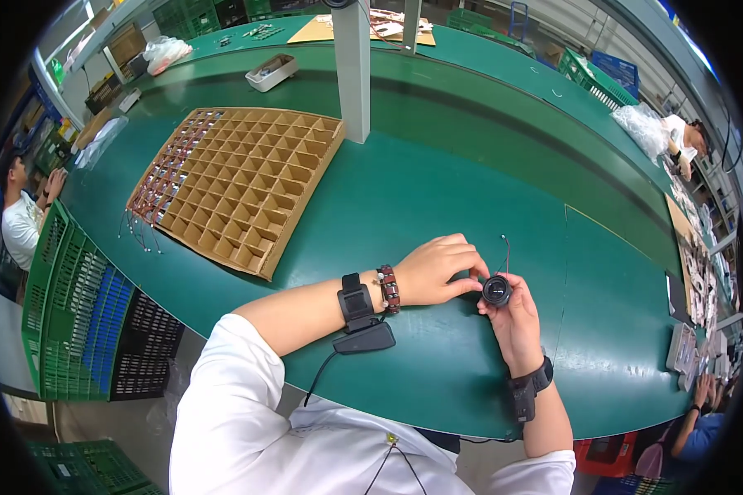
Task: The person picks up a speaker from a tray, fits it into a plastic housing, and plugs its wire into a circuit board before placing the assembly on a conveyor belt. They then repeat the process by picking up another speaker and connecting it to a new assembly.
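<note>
Between the thumb and fingers of my right hand point(516, 322) is a small round black part point(497, 290) with a glossy, lens-like face turned upward. A thin dark red wire point(507, 254) with a small light tip rises from behind it. My left hand point(439, 271) comes in from the left, its thumb and index finger pinched together at the part's left edge. What lies under those fingertips is hidden. To the left, a cardboard divider box point(268, 262) lies on the green table point(437, 190); its left columns hold several wired parts, and the other visible cells are bare.
A grey post point(352, 82) stands behind the box, and a small light bin point(271, 73) sits farther back. Green crates point(66, 313) stand beside the table at left. Co-workers point(23, 214) are at the left and right edges. A tray point(681, 348) lies at far right.
</note>
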A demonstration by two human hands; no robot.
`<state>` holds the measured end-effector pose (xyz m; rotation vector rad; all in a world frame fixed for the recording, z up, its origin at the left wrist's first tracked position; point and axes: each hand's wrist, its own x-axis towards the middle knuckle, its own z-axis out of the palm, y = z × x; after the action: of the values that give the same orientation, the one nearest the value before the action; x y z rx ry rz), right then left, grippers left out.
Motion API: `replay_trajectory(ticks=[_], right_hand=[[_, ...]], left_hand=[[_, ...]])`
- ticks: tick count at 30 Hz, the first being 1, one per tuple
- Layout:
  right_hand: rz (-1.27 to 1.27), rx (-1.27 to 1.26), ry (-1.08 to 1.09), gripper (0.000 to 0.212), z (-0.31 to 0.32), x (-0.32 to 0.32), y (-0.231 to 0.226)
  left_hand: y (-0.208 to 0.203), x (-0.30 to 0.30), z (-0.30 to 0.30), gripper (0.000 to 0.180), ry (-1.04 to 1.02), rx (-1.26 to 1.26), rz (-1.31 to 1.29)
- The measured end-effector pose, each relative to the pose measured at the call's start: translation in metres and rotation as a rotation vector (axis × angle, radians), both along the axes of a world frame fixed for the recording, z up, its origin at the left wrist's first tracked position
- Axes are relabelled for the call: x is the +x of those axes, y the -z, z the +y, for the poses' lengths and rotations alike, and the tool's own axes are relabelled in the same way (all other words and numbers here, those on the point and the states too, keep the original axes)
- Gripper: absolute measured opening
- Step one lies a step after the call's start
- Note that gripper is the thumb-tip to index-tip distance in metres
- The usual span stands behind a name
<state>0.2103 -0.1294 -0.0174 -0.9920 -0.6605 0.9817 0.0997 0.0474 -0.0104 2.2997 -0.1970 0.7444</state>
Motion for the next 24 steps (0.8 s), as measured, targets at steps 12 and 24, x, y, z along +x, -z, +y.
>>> replay_trajectory(ticks=[12,24], right_hand=[[0.042,0.018,-0.006,0.041,-0.002,0.003,0.005],[0.051,0.016,-0.021,0.04,0.0,0.003,0.001]], left_hand=[[-0.049,-0.01,-0.007,0.01,0.075,0.02,-0.162],[-0.189,-0.077,-0.066,0.016,0.251,0.685,-0.935]])
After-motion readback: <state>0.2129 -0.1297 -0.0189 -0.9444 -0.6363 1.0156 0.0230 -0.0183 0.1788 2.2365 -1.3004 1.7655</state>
